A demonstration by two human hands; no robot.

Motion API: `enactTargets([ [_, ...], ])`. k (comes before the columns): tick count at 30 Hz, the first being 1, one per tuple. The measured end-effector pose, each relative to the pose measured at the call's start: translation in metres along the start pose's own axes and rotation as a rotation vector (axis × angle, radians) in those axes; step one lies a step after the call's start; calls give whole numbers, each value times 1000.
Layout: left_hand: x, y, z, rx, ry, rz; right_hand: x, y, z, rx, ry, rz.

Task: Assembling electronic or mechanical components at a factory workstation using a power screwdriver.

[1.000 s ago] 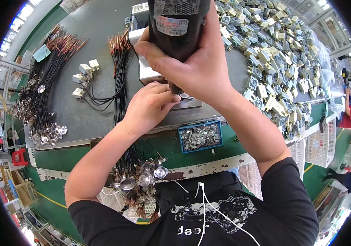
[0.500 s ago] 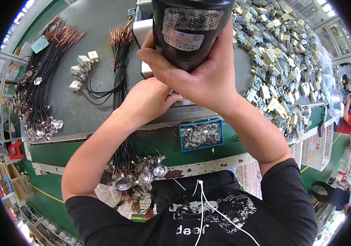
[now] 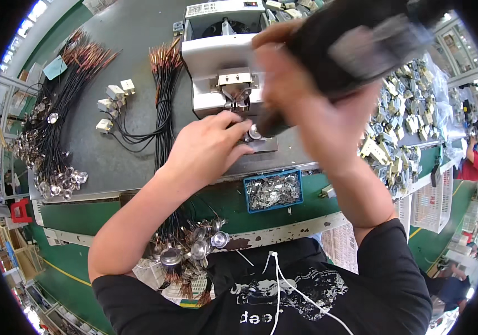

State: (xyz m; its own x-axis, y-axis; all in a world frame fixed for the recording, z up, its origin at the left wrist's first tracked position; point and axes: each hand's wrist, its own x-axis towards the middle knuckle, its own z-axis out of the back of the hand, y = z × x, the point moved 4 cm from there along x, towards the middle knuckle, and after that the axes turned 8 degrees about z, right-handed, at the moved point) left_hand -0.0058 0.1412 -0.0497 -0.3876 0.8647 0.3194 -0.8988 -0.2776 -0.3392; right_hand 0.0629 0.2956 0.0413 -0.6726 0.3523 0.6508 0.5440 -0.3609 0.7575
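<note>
My right hand (image 3: 306, 103), smeared by motion, grips a black electric screwdriver (image 3: 337, 61); its body leans to the upper right and its nose points down toward my left fingers. My left hand (image 3: 208, 142) rests at a small metal plate (image 3: 266, 146) on the bench, thumb and fingers closed round something mostly hidden. Beside those fingertips shows a round silver metal piece (image 3: 255, 132). Just beyond stands a white screw feeder (image 3: 216, 53) with a metal outlet at its front.
Left of the feeder lies a bundle of black wires (image 3: 163, 109), with several white connector blocks (image 3: 114, 92) alongside. Another wire bundle (image 3: 63, 106) is farther left. A blue tray (image 3: 301, 192) of metal clips sits at the bench edge. Many grey-and-cream blocks (image 3: 404, 111) are piled right.
The screwdriver has swung from upright over the feeder to a slant toward the right, uncovering the feeder and silver piece. My left hand stays near the same place.
</note>
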Motion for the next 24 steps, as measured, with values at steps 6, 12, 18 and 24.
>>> enactTargets([
  [6,4,-5,-1,-132,98,-45,42,-1,40,-113,-215,32],
  [12,-1,0,3,-126,165,-17,46,-29,50,-312,-17,141],
  [18,-14,28,77,-225,-403,-54,45,-70,111,-525,-119,235],
  [24,-32,114,140,447,-586,287,8,-176,113,-1286,565,109],
])
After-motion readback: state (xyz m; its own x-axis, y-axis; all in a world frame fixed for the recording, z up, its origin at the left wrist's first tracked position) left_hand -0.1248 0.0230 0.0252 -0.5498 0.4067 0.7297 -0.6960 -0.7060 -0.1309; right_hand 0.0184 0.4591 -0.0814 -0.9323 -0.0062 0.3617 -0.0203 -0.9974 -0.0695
